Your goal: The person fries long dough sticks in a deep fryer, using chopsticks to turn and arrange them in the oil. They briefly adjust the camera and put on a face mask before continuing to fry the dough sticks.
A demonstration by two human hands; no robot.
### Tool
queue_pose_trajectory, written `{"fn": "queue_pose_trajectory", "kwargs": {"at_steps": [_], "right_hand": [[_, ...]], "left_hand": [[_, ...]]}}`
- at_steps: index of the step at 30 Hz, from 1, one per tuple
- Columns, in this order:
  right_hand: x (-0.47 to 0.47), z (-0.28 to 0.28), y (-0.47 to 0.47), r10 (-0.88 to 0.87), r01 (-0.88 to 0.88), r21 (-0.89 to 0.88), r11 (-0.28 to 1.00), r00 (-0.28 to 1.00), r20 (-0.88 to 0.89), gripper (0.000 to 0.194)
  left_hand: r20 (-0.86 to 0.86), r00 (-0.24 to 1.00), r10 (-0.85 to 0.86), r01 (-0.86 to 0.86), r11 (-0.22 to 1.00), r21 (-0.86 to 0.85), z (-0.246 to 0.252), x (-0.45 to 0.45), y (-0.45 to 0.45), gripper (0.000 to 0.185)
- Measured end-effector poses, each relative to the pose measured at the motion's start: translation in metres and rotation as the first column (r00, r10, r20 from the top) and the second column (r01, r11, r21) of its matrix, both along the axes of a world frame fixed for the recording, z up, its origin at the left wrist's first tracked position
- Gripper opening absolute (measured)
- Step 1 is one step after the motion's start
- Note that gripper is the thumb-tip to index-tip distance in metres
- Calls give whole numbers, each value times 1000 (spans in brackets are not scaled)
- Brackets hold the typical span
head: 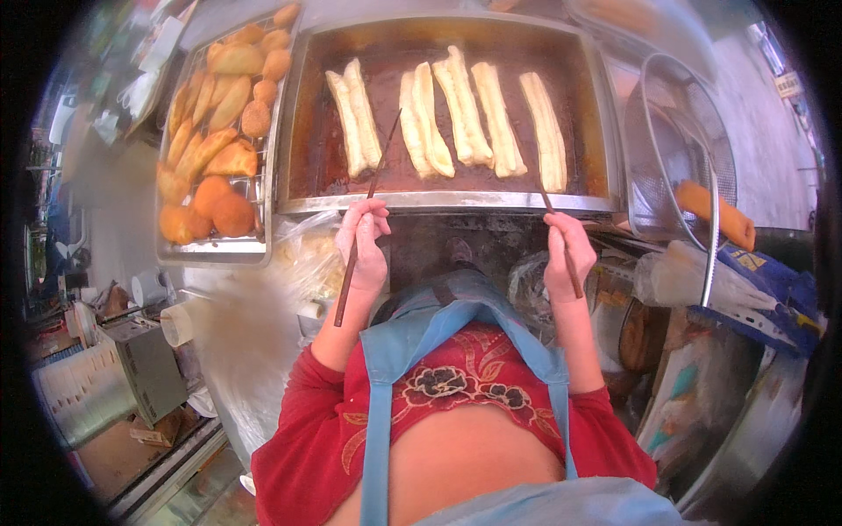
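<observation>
My left hand grips a long dark cooking chopstick. Its tip reaches over the oil between two pale dough sticks, the leftmost one and a split one. A second chopstick is held in my right hand; its far end points at the lower end of the rightmost dough stick, and I cannot tell if they touch. Several dough sticks lie roughly side by side in brown oil, in a rectangular metal frying vat.
Left of the vat, a wire rack over a tray holds several browned fried pastries. To the right stands a mesh basket with a browned dough stick by its handle. A clear plastic bag lies below the vat's left corner.
</observation>
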State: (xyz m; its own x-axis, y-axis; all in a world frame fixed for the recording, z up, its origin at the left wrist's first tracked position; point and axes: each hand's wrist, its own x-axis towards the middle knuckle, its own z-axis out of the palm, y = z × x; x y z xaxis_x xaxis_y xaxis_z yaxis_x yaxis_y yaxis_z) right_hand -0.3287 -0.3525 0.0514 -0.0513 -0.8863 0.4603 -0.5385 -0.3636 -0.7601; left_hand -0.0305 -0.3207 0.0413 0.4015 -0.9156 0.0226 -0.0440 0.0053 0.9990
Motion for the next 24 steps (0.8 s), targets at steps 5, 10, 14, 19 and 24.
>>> {"fn": "queue_pose_trajectory", "kwargs": {"at_steps": [5, 10, 14, 19, 24], "right_hand": [[7, -1, 8, 85, -84, -13, 996, 996, 42, 16], [4, 2, 9, 73, -73, -1, 997, 995, 63, 15], [4, 2, 8, 115, -116, 13, 993, 991, 63, 15], [1, -3, 8, 80, -81, 15, 997, 995, 53, 14], [-22, -4, 11, -58, 58, 39, 998, 998, 17, 17]], "left_hand": [[-21, 1000, -16, 17, 1000, 24, 3, -5, 0, 28], [9, 998, -59, 59, 998, 9, 6, -14, 3, 29], [-2, 996, -92, 92, 996, 2, 7, -21, 1, 28], [-7, 993, -119, 119, 993, -14, 5, -24, 0, 27], [-6, 997, -79, 79, 996, -45, 4, -16, 2, 27]]}}
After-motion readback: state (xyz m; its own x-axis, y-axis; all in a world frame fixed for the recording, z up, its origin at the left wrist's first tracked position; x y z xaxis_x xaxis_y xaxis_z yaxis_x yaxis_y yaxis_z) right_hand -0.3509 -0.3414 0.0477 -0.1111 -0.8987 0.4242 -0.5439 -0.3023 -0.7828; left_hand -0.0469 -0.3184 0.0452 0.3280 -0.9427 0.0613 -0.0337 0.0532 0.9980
